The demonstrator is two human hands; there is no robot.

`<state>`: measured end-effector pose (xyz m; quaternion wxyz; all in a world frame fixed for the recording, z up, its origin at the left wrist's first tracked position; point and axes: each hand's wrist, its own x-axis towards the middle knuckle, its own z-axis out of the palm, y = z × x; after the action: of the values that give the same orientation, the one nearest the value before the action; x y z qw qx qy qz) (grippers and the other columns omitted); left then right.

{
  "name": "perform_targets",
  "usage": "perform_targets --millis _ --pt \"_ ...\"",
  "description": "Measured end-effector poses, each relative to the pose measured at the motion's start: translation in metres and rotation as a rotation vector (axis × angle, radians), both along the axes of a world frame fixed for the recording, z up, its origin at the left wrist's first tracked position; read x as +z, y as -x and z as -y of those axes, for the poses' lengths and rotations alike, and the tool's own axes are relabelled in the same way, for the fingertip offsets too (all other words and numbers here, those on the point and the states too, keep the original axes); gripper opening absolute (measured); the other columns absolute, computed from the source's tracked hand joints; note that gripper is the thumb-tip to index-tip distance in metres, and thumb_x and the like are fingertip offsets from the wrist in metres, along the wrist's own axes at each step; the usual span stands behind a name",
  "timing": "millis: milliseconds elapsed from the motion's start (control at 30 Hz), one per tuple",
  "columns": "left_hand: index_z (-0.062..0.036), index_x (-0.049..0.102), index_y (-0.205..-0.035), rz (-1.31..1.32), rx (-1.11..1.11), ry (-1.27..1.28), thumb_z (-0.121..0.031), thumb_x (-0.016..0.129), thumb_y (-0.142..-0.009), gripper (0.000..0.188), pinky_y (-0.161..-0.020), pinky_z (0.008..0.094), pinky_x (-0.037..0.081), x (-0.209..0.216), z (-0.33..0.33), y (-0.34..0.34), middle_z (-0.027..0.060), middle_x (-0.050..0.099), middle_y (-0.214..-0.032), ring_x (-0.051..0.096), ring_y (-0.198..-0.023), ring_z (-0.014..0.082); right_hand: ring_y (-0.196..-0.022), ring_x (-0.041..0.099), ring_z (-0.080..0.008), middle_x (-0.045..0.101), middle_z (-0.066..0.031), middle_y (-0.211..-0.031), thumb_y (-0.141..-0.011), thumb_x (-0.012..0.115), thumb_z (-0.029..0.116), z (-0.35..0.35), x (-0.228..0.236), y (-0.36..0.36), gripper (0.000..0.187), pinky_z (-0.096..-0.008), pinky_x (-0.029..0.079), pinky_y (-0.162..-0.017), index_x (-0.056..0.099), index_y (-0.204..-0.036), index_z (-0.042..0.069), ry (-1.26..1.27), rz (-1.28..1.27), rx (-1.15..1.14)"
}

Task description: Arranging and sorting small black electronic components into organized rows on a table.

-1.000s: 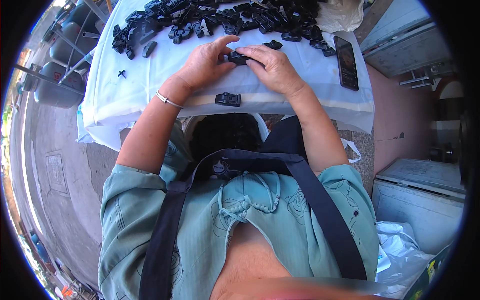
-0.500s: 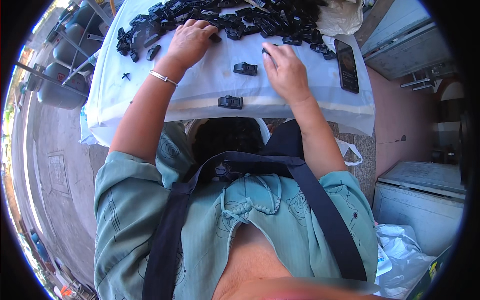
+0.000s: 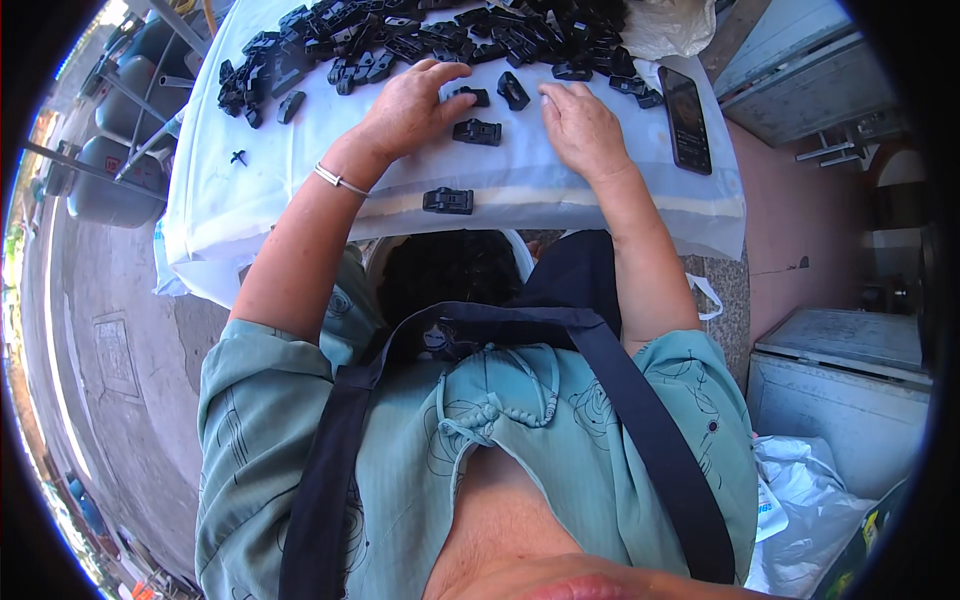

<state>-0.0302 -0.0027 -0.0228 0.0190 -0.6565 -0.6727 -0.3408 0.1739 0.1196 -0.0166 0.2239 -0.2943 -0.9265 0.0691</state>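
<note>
My left hand [image 3: 410, 112] is over the cloth-covered table, thumb and fingers apart. Between them lies a small black plastic part [image 3: 477, 97], its near side partly covered by the thumb. Another black part [image 3: 513, 91] stands a little to the right, between my two hands. My right hand [image 3: 585, 128] rests beside it with fingers loosely bent, not touching it and holding nothing visible. Closer to me lie two longer black clip-like parts, one [image 3: 477, 132] below the left thumb and one [image 3: 448, 201] near the table's front edge.
A heap of black parts [image 3: 400, 40] spreads along the far side. A phone [image 3: 686, 120] lies at the right edge of the white cloth [image 3: 300, 165]. A small black piece [image 3: 238, 157] is at left. Below the table edge, a white bucket [image 3: 525, 258] holds dark contents.
My left hand has moved right and nearer from the heap, with the black part now by its thumb. My right hand has let go of the other part and drawn slightly away.
</note>
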Motion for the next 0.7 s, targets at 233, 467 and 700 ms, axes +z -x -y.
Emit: perform_targets --millis 233,467,700 --pt "-0.014 0.058 -0.121 0.225 0.003 0.133 -0.012 0.074 -0.075 0.048 -0.065 0.0291 0.052 0.001 0.005 -0.003 0.0039 0.068 -0.095 0.058 -0.067 0.0144 -0.098 0.06 -0.0335 0.06 -0.0153 -0.111 -0.088 0.057 0.018 0.02 0.001 0.022 0.031 -0.0391 0.05 -0.084 0.06 -0.118 0.012 -0.028 -0.241 0.129" --pt "-0.0165 0.056 -0.121 0.179 0.04 0.177 -0.017 0.074 -0.076 0.049 -0.071 0.032 0.053 0.003 0.009 -0.008 0.0035 0.069 -0.099 0.062 -0.069 0.0174 -0.097 0.06 -0.0324 0.06 -0.0152 -0.11 -0.09 0.059 0.024 -0.008 -0.01 0.014 0.026 -0.037 0.049 -0.084 0.066 -0.111 0.01 0.086 -0.174 0.027" --pt "-0.0192 0.051 -0.127 0.21 0.038 0.187 -0.018 0.073 -0.077 0.055 -0.07 0.0324 0.053 0.004 0.009 -0.007 0.0038 0.069 -0.101 0.063 -0.071 0.0195 -0.098 0.06 -0.0291 0.062 -0.0132 -0.108 -0.088 0.061 0.019 0.003 -0.009 0.012 0.03 -0.0355 0.048 -0.086 0.062 -0.116 0.008 0.064 -0.275 0.12"
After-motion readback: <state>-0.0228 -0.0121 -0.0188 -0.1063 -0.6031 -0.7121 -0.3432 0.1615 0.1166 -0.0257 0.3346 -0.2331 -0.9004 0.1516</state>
